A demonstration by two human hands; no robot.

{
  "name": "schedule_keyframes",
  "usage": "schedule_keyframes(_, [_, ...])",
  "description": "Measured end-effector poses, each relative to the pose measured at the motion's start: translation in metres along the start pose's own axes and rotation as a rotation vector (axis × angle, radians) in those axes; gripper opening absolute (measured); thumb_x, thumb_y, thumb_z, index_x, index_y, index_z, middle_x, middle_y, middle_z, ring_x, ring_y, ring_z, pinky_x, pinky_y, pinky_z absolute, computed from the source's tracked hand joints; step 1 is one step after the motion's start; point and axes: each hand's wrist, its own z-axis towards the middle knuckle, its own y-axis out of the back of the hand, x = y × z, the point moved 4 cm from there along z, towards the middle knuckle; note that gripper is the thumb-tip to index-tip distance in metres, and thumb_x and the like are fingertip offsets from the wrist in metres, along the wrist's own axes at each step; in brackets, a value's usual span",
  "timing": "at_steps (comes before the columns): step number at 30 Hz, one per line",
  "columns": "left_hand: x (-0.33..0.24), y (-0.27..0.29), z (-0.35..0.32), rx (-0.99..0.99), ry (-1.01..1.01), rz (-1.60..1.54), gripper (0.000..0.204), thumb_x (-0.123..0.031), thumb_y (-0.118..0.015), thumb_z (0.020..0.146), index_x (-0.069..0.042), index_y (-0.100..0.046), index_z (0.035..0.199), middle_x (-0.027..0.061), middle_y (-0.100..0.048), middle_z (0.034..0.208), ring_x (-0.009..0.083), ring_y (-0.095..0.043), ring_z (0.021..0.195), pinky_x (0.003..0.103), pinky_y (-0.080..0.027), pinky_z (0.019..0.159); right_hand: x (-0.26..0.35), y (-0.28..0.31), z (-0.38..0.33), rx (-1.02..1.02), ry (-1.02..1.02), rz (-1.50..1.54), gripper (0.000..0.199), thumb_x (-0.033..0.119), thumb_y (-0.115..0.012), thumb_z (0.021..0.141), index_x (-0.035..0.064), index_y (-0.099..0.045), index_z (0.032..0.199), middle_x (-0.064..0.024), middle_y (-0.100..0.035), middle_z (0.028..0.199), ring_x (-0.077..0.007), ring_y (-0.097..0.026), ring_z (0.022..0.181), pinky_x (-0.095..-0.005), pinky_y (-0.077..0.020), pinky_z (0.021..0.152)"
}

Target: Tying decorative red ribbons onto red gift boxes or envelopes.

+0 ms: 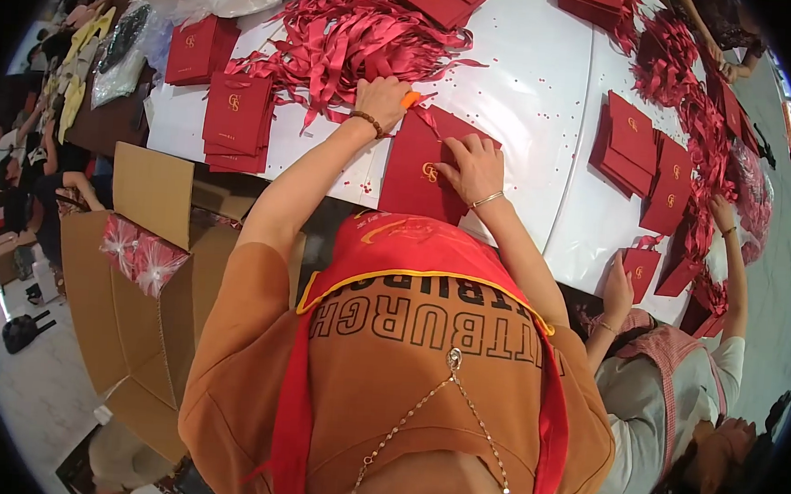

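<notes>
A flat dark-red paper bag (410,162) with gold lettering lies at the table's near edge in front of me. My right hand (478,169) rests over its right side, fingers bent against it and thumb across the front. A red ribbon (429,119) runs at the bag's upper edge between my hands. At the near edge of a big tangled pile of red ribbons (363,32), my left hand (382,101) is closed. An orange piece (411,98) shows at its thumb side; whether it is worn or held I cannot tell. Its fingertips are hidden.
Stacks of red bags stand left (238,115), far left (202,49) and right (628,143) on the white table (531,101). An open cardboard box (128,321) is beside me at left. At right, a co-worker's hand (618,288) touches a small red bag (640,271).
</notes>
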Motion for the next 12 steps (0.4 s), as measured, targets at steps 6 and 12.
schedule_keyframes(6, [-0.011, -0.004, 0.007, 0.014, -0.017, -0.101, 0.017, -0.03, -0.057, 0.078, -0.013, -0.06, 0.081, 0.0044, -0.058, 0.081, 0.0235, -0.056, 0.077, 0.04, -0.035, 0.067, 0.006, -0.005, 0.0, -0.099, 0.059, 0.069, 0.042, 0.031, -0.071, 0.064, 0.013, -0.057, 0.099, -0.005, -0.051, 0.093, -0.0232, -0.047, 0.086, -0.0368, -0.0359, 0.071])
schedule_keyframes(12, [0.015, 0.016, 0.015, 0.005, 0.293, -0.945, 0.02, -0.015, -0.061, 0.073, -0.008, -0.053, 0.09, 0.0078, -0.061, 0.082, 0.0237, -0.058, 0.071, 0.037, -0.047, 0.061, 0.007, 0.0, -0.004, -0.045, 0.063, 0.091, 0.045, 0.028, -0.072, 0.062, 0.0122, -0.055, 0.101, -0.0062, -0.05, 0.094, -0.0247, -0.046, 0.087, -0.0383, -0.0366, 0.073])
